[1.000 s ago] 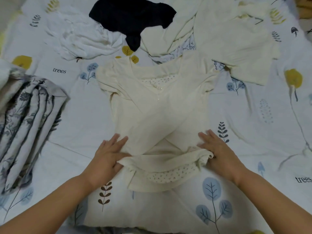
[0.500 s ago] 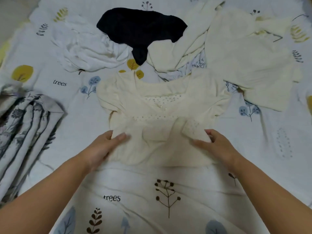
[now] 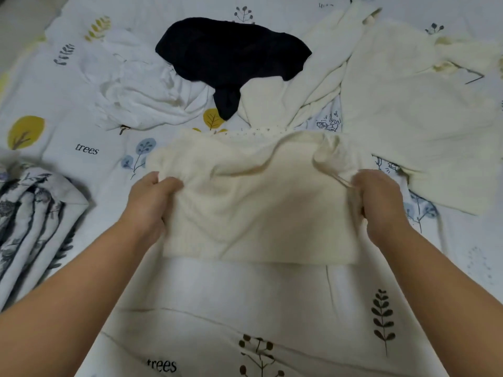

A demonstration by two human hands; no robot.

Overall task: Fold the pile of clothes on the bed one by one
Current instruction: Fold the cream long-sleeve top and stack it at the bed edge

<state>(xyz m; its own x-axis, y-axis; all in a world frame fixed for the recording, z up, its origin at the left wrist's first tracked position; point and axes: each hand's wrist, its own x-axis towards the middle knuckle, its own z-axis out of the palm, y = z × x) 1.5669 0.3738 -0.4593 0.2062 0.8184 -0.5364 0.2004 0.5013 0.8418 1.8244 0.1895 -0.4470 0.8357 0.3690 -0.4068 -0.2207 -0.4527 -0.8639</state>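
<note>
Currently we grip the cream top (image 3: 258, 202) at both side edges: our left hand (image 3: 149, 202) pinches its left edge, fingers curled into the fabric, and our right hand (image 3: 381, 202) clutches its right edge likewise. The cream top lies folded on the printed bedsheet (image 3: 245, 308). Beyond the cream top lie a black garment (image 3: 231, 53), a white garment (image 3: 141, 96) and further cream garments (image 3: 408, 110). Well left of the cream top sits a folded floral garment (image 3: 30, 213).
</note>
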